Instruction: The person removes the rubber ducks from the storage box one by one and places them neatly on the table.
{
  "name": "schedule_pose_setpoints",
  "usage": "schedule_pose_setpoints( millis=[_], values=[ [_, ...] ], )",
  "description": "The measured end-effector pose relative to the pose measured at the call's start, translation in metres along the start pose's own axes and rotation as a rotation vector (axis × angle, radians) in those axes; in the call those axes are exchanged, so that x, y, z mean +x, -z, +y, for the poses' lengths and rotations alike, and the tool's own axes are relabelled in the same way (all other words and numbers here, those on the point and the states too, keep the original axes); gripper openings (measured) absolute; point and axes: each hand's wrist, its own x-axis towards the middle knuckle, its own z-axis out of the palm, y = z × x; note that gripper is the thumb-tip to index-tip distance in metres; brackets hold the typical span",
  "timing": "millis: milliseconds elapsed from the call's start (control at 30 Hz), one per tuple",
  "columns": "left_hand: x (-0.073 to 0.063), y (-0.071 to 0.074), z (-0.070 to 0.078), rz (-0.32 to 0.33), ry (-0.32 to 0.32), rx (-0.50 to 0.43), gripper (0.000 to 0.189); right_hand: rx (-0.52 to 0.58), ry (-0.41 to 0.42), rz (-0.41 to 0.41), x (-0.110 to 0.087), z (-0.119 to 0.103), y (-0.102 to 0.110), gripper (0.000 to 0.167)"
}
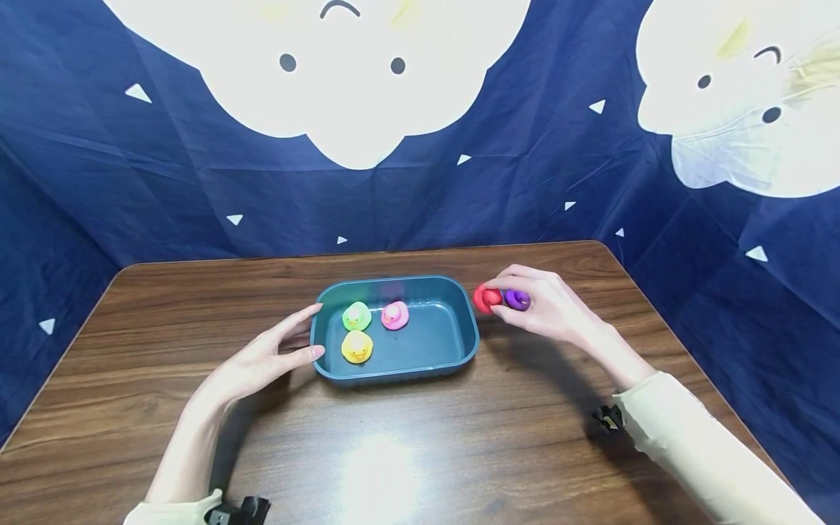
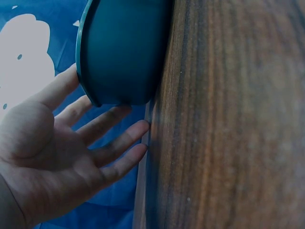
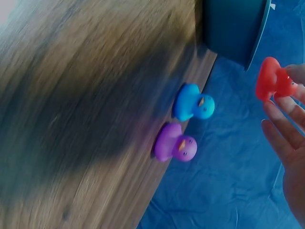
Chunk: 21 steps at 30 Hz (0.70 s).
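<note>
My right hand point(image 1: 547, 302) pinches a red rubber duck point(image 1: 484, 298) by its head, just right of the tub's right end. In the right wrist view the red duck point(image 3: 270, 81) is lifted off the table. A purple rubber duck point(image 3: 170, 142) and a blue rubber duck point(image 3: 187, 102) stand side by side on the table below it; the blue one is mostly hidden in the head view. My left hand point(image 1: 259, 362) rests its extended thumb and fingers against the left end of a teal tub point(image 1: 407, 372). Inside the tub sit green point(image 1: 356, 316), pink point(image 1: 394, 315) and yellow point(image 1: 357, 347) rubber ducks.
A brown wood-grain table point(image 1: 518, 437) bears the tub, and light glares off its front middle. Behind and beside it hangs a dark blue cloth point(image 1: 420, 204) with white cloud shapes and small triangles.
</note>
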Motion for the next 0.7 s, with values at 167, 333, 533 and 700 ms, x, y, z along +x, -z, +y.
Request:
schedule_pose_setpoints(
  millis=[167, 333, 533, 700],
  values=[
    [0.0, 0.0, -0.001, 0.002, -0.001, 0.001, 0.079, 0.008, -0.027, 0.01, -0.005, 0.006, 0.005, 0.029],
    [0.0, 0.0, -0.001, 0.001, -0.004, -0.003, 0.079, 0.011, -0.027, 0.02, -0.011, 0.012, 0.011, 0.031],
    [0.0, 0.0, 0.0, -0.002, 0.005, -0.009, 0.079, -0.015, -0.057, 0.022, -0.017, 0.021, 0.017, 0.031],
    [-0.001, 0.001, 0.0, 0.002, 0.015, -0.004, 0.08, -0.055, -0.069, 0.031, -0.022, 0.032, 0.019, 0.03]
  ],
)
